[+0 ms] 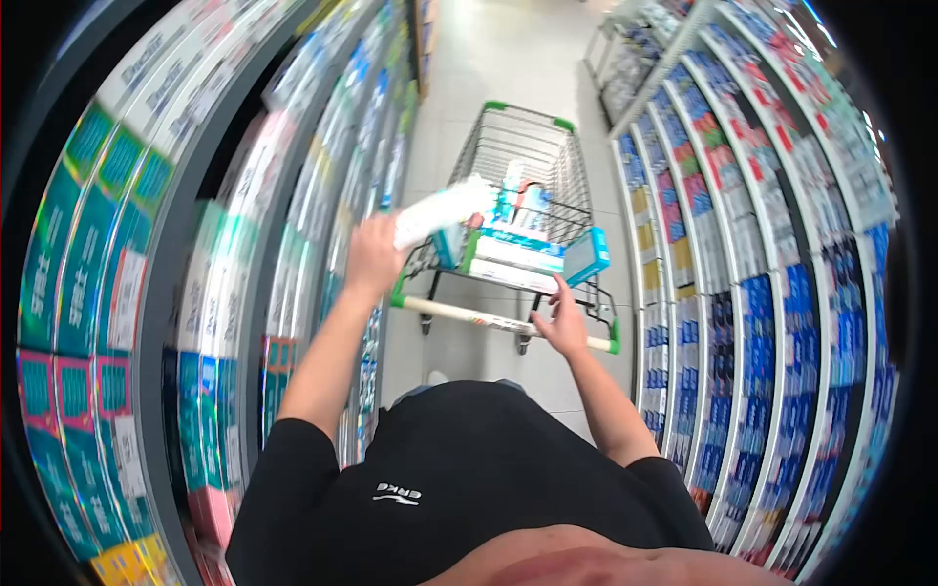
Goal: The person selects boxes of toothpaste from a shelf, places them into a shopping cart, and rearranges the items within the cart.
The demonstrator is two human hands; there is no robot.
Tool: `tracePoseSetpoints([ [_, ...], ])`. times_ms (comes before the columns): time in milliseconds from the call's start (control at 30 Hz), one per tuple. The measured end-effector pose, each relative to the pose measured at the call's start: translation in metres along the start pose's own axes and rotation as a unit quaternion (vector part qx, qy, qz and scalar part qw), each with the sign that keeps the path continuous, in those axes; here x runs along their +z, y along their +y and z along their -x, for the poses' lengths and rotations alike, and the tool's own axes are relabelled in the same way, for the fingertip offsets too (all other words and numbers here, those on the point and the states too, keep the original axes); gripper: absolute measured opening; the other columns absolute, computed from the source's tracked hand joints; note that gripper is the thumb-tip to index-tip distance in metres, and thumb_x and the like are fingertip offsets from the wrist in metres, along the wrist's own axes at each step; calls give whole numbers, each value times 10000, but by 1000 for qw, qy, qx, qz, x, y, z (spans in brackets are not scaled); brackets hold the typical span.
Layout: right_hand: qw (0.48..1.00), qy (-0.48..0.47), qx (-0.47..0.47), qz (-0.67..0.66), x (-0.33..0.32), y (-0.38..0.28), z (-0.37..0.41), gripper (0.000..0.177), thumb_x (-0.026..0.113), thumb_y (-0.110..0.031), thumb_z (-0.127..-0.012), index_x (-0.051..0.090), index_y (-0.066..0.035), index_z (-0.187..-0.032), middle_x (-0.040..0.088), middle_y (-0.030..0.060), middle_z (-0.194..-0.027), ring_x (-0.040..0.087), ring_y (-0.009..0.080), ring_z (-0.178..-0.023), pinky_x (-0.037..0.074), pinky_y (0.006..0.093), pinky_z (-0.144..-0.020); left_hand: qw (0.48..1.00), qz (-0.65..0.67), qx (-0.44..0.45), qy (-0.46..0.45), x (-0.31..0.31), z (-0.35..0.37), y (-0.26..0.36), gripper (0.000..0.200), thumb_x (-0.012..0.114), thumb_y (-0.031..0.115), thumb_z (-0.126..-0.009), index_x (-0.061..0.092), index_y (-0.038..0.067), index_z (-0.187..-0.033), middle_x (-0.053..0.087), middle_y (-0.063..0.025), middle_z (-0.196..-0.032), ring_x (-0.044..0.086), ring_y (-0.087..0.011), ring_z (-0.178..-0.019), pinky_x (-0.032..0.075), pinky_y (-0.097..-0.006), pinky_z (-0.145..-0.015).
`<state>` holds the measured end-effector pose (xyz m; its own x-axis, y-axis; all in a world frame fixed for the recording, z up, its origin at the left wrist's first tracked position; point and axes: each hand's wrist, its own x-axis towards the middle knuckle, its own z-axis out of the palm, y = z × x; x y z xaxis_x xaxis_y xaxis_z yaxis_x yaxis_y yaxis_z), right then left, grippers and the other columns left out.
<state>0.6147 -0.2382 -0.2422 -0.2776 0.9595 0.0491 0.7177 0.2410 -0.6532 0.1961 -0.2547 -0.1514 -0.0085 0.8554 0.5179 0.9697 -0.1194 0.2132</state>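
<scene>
My left hand is closed around the end of a long white package, blurred by motion, held over the left rear of a wire shopping cart. The package's far end overlaps the goods in the cart. By the right part of the cart's handle is my right hand, its fingers apart and one fingertip right at a stack of white boxes. A teal box leans at the cart's right side, just beyond that hand. Deeper in the basket stand white and teal packages.
Tall shelves of teal and white boxes line the left side close by. On the right, shelves hold rows of blue packages. Pale floor tiles run ahead between the shelves, with a wire rack at the far right.
</scene>
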Motion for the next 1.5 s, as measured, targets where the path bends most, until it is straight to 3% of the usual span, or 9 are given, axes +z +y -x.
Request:
tracePoseSetpoints([
  [200, 998, -26, 64, -14, -4, -7, -3, 1205, 886, -256, -837, 99, -291, -1750, 683, 77, -763, 706, 278, -705, 576, 448, -703, 970, 83, 195, -118, 95, 36, 78, 445, 767, 201, -882, 646, 80, -1294, 638, -74, -1092, 621, -294, -1062, 481, -437, -882],
  [333, 991, -62, 122, 2, -8, -15, -3, 1048, 826, -297, -901, 186, -408, -1723, 759, 100, -837, 760, 287, -764, 602, 455, -749, 957, 183, 195, -112, 107, 32, 94, 483, 824, 283, -870, 651, 97, -1281, 640, -81, -1097, 622, -300, -1064, 482, -433, -918],
  [533, 993, -41, 113, 1, 11, 13, -6, 643, 770, -353, -957, 511, -280, -1541, 785, 215, -1053, 751, 449, -979, 589, 551, -849, 950, 191, 220, -116, 113, 39, 93, 636, 890, 309, -801, 628, 100, -1341, 653, -83, -1194, 622, -298, -1154, 469, -453, -995],
  [700, 991, 11, 133, 4, 23, 34, -7, 704, 786, -259, -969, 481, -245, -1603, 776, 215, -1160, 758, 400, -1063, 586, 491, -902, 976, 94, -95, -171, 107, 56, 90, 1206, 855, 667, -764, 352, -7, -1628, 533, -243, -1514, 492, -394, -1404, 394, -510, -1161],
  [833, 989, 71, 118, -51, 21, 32, -9, 546, 739, -101, -982, 554, -166, -1491, 771, 130, -939, 754, 168, -819, 595, 369, -732, 939, 15, -142, -314, 96, 70, 92, 710, 677, 751, -884, 758, 60, -1026, 766, -212, -878, 756, -403, -872, 592, -502, -770],
  [867, 979, 51, 157, -117, 16, 25, -10, 592, 780, -170, -963, 545, -199, -1506, 789, 171, -950, 776, 276, -797, 589, 414, -731, 933, 15, -144, -330, 87, 79, 96, 710, 677, 751, -884, 758, 60, -1026, 766, -212, -878, 756, -403, -872, 592, -502, -770],
  [1133, 944, 56, 197, -258, 16, 34, -38, 544, 772, -90, -962, 573, -100, -1468, 785, 79, -912, 750, 105, -724, 608, 297, -651, 870, 22, 44, -491, 66, 77, 104, 961, 555, 973, -785, 806, 46, -821, 769, -184, -799, 773, -382, -782, 607, -481, -704],
  [1300, 968, -5, 184, -171, 15, 17, -96, 547, 790, -85, -951, 576, -91, -1455, 793, 97, -967, 747, 142, -662, 599, 302, -623, 854, 17, 22, -520, 57, 84, 116, 981, 524, 977, -806, 832, 47, -858, 786, -156, -828, 790, -349, -815, 618, -448, -725],
  [1500, 983, 43, 164, 67, 38, 19, -124, 686, 739, -141, -961, 436, -148, -1576, 777, 248, -1088, 721, 468, -1071, 563, 568, -933, 843, 25, 1, -538, 53, 88, 123, 976, 515, 972, -818, 839, 53, -873, 797, -132, -842, 800, -328, -837, 623, -434, -734],
])
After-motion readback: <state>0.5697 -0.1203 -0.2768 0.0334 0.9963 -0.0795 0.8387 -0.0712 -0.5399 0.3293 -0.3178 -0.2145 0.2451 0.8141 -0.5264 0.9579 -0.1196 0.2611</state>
